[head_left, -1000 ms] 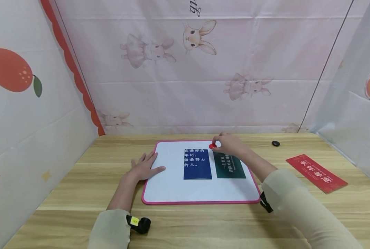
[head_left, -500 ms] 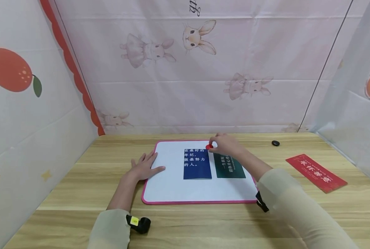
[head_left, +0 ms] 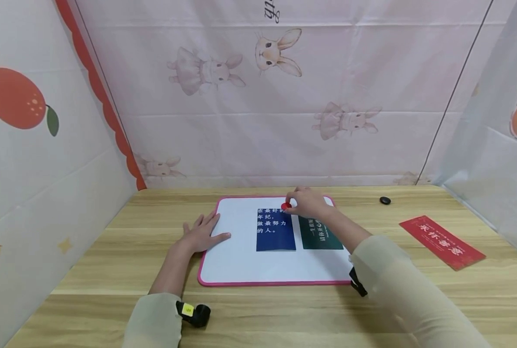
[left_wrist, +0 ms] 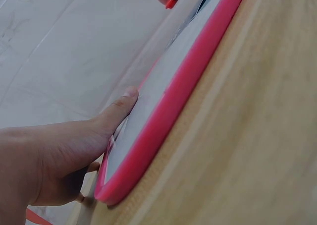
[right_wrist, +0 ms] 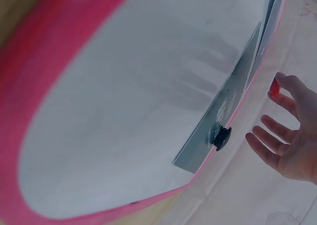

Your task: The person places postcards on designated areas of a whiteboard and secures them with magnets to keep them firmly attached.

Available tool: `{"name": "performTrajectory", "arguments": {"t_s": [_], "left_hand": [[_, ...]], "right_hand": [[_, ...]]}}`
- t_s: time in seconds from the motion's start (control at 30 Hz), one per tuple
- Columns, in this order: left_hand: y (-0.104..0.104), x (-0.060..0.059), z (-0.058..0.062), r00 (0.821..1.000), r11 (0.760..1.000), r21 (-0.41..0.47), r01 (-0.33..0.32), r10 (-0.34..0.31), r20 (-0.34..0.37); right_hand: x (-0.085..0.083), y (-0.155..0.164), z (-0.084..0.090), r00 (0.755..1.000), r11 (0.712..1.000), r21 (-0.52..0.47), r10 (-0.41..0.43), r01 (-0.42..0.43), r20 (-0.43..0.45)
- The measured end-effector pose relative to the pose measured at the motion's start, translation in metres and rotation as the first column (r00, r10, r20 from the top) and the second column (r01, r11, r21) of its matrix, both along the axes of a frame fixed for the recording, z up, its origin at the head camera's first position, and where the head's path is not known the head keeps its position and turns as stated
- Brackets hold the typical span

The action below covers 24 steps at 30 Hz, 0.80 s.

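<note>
Right hand (head_left: pixel 307 204) pinches red magnet (head_left: pixel 286 206) over whiteboard (head_left: pixel 236 261).
Left hand (head_left: pixel 202 233) lies flat, fingers straight, on the whiteboard's left edge; blue card (head_left: pixel 276 229) sits beneath the magnet.

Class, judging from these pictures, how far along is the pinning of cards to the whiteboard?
Done: the green card carries a black magnet. In hand: the right hand pinches a red magnet over the blue card, while the left hand presses the whiteboard. Left: the red card lies off the board.
</note>
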State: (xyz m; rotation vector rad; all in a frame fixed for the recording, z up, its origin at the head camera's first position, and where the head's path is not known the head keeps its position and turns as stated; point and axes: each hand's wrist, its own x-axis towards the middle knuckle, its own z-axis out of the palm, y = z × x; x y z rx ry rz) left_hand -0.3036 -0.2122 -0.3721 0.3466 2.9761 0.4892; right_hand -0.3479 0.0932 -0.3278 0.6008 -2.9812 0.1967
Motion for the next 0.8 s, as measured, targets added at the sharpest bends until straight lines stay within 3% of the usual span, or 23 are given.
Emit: {"name": "performTrajectory", "arguments": {"t_s": [0.8], "left_hand": [[0.0, 0.0, -0.001, 1.0, 1.0, 0.002, 0.0, 0.0, 0.004]], "right_hand": [[-0.01, -0.015, -0.004, 0.999, 1.0, -0.005, -0.003, 0.003, 0.032]]}}
